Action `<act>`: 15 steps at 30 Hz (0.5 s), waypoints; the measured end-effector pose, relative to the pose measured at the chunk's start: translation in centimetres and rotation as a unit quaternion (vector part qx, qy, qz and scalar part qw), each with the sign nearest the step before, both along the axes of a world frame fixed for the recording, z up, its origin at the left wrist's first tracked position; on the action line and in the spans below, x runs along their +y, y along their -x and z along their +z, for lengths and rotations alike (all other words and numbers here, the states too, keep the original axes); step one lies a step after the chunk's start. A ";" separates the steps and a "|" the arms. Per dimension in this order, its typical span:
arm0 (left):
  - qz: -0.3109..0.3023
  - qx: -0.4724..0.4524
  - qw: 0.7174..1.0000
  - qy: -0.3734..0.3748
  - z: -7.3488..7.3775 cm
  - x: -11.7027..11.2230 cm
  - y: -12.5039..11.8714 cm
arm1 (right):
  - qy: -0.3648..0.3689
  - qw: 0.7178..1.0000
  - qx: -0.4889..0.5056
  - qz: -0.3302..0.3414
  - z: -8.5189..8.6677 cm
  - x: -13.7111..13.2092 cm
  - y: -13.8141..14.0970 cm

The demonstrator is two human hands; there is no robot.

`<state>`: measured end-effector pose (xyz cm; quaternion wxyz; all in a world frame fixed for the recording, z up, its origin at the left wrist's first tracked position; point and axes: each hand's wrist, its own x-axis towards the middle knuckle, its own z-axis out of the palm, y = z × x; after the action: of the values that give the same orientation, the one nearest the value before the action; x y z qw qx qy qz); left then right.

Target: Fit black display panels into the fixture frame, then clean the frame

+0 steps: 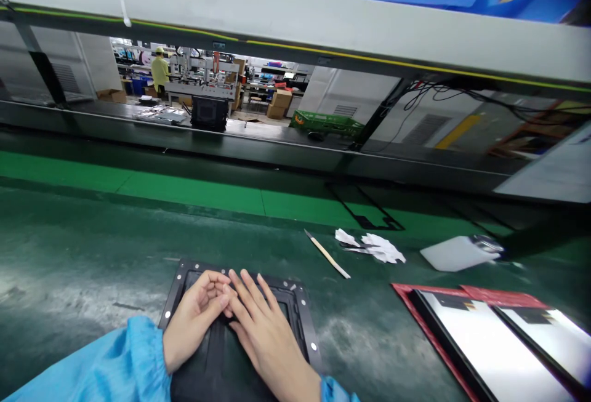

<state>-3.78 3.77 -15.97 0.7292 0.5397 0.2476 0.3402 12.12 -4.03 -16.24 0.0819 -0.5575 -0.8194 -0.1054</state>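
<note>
A black rectangular frame (302, 309) with round light dots along its rim lies on the green work surface in front of me. My left hand (194, 316) is over its left part, fingers curled and thumb drawn in toward them. Whatever those fingers may hold is too small or hidden to make out. Stretched out with fingers apart, my right hand (270, 331) slants over the middle of the frame. Its index finger meets the left thumb and fingertips. Both hands cover part of the frame's inside, and its near edge is out of view.
Right of the frame lie a thin pointed tool with a tan handle (327, 254), crumpled white tissue (381, 248) and a white bottle (455, 253). Flat panels (498, 340) rest on red sheets (401, 291). A thin black outline frame (364, 220) lies behind. A shelf (295, 20) spans overhead.
</note>
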 end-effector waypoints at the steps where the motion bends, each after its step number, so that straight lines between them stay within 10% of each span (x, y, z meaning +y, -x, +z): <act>1: 0.000 0.002 1.000 -0.003 0.1 0.0 0.0 | -0.002 1.000 -0.003 0.000 0.1 0.0 0.0; 15: 0.004 0.019 1.000 -0.022 -0.1 0.0 -0.1 | 0.019 0.997 0.059 0.048 0.8 -0.3 -0.3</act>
<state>-3.64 3.77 -16.05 0.7107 0.5610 0.2559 0.3387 12.41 -4.38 -15.44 0.1246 -0.5241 -0.8408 -0.0527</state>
